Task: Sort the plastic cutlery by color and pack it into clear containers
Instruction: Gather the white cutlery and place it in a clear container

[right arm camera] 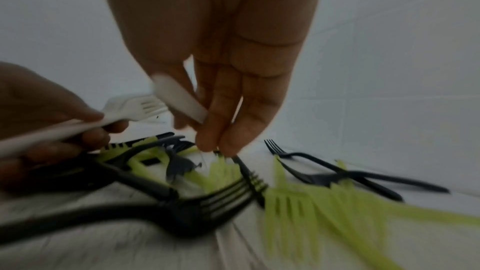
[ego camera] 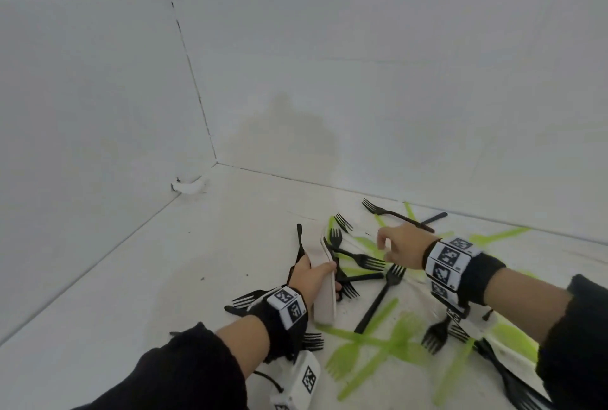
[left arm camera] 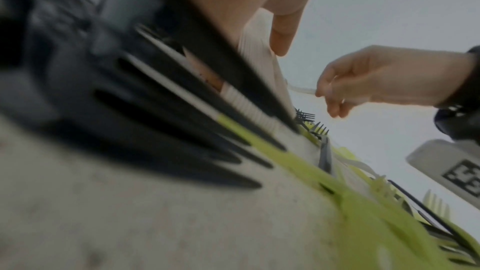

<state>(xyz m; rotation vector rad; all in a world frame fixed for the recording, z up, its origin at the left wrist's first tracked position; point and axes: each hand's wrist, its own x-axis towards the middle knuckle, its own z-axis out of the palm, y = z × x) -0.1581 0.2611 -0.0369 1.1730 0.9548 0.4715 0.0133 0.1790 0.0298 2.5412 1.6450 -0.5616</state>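
Nearest me on the white worktop [ego camera: 138, 265], toward its right edge, I see a scatter of green forks [ego camera: 378, 340] lying flat and crossing one another, with black forks [ego camera: 378, 297] laid over and between them; a few more black ones sit under my left wrist by the near edge. My left hand [ego camera: 309, 276] is just beyond that, its fingers and thumb curled around a stack of white forks [ego camera: 324, 291] held edge-up with the lower end resting on the worktop; from the right wrist camera I can see the tines of the top fork sticking out past my thumb. Black forks lie just beside and partly behind this stack. To the right of it my right hand [ego camera: 399, 245] hangs above the pile, fingers pointing down, and pinches a single white fork [right arm camera: 179, 100] between thumb and fingertips; in the left wrist view this piece runs from my fingers toward the stack, though blur keeps me from telling whether it touches it. Farther back, near the far edge where the worktop meets the white wall [ego camera: 394, 80], a long black fork [ego camera: 394, 215] lies across a green one, well apart from my left hand. In the far left corner a small white scrap [ego camera: 189, 186] sits against the wall. No clear container shows in any of my views.
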